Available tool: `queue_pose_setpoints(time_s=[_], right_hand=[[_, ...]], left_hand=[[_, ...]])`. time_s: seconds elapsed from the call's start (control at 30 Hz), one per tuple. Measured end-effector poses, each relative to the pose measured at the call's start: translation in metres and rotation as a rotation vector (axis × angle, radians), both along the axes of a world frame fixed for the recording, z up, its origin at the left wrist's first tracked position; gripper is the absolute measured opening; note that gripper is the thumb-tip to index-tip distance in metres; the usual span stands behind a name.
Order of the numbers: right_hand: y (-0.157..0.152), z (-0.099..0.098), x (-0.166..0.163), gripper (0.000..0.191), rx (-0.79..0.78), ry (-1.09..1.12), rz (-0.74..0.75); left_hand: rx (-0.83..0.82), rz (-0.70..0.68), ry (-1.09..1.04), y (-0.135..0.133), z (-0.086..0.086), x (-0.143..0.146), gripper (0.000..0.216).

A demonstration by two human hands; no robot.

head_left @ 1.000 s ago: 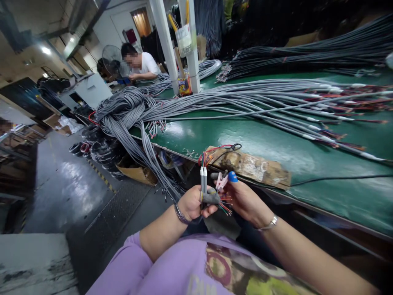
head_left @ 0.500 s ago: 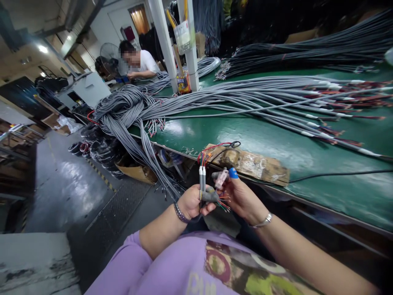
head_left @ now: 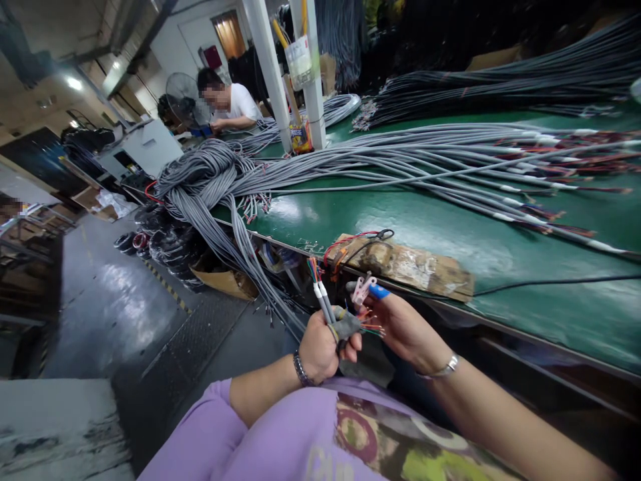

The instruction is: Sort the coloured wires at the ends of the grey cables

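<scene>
My left hand (head_left: 323,344) is closed around grey cables (head_left: 324,304), its thumb in a grey finger cover. Two cable ends with white bands stick up from the fist, tipped with coloured wires (head_left: 314,269). More thin coloured wires (head_left: 371,327) fan out past the thumb towards my right hand. With blue tape on its thumb, my right hand (head_left: 403,327) pinches a small pale-pink clip-like tool (head_left: 361,291) just above those wires. Whether the tool touches any wire, I cannot tell.
A wooden block (head_left: 425,270) with an orange clip (head_left: 338,259) and red and black leads lies at the edge of the green table (head_left: 320,217). Long grey cables (head_left: 360,160) spread across it and hang over its left side. Behind a white post (head_left: 270,73) sits a person (head_left: 243,107).
The banded cable ends have tilted left and come away from the orange clip. My left hand has turned and shifted slightly down; my right hand still holds the pink tool.
</scene>
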State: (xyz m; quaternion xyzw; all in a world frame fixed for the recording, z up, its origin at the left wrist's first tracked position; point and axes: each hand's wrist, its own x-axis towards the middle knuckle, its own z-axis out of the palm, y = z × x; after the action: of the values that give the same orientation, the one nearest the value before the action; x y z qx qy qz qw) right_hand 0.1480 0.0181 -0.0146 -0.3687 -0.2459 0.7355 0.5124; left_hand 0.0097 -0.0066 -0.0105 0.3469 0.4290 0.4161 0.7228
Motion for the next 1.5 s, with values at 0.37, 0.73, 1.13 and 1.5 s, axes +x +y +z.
queue_pose_setpoints(time_s=[0.37,0.73,1.13,1.5], right_hand=[[0.008,-0.007,-0.004,0.044,0.024,-0.012,-0.052],[0.003,-0.004,-0.005,0.045,-0.025,0.066,-0.011],[0.009,-0.011,0.011,0.031,-0.021,0.105,0.087],[0.008,-0.007,0.005,0.03,-0.037,0.063,-0.021]], left_hand=[[-0.039,0.06,-0.049,0.013,-0.003,0.005,0.039],[-0.031,0.021,-0.008,0.008,-0.003,0.003,0.041],[0.054,0.078,-0.006,-0.003,-0.006,-0.002,0.043],[0.009,0.122,-0.073,0.004,-0.001,0.007,0.035]])
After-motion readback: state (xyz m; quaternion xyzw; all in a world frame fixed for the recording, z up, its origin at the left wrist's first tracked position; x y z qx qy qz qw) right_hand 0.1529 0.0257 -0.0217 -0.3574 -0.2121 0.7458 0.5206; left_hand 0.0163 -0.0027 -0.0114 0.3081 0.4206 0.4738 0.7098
